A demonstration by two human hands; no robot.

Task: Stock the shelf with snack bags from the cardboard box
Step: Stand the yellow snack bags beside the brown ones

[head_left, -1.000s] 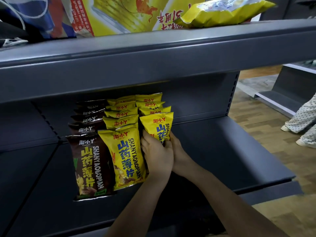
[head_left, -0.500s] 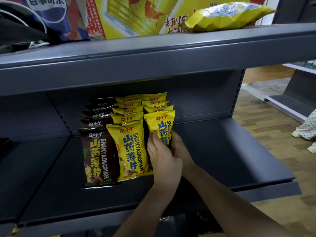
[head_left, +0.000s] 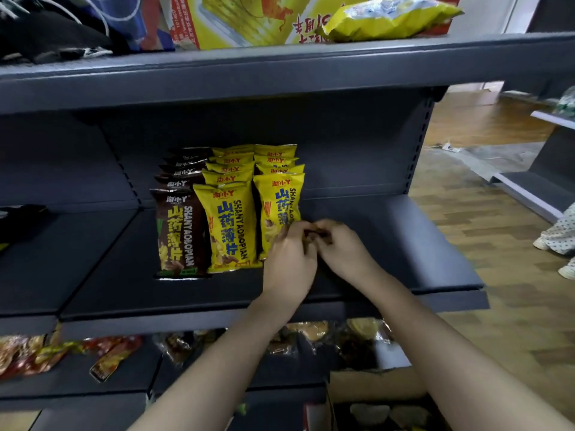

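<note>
Here, head view:
Shelf point(head_left: 389, 244): dark grey, carrying three rows of upright snack bags.
Rows: brown bags point(head_left: 179, 231) at left, yellow bags point(head_left: 228, 225) in the middle, a second yellow row point(head_left: 278, 206) at right.
Left hand point(head_left: 287, 262): fingers curled at the right row's front bag; grip blurred, cannot tell.
Right hand point(head_left: 345, 247): fingertips meet the left's; grip unclear.
Cardboard box point(head_left: 373, 390): bottom right, below the shelf, bags inside.
</note>
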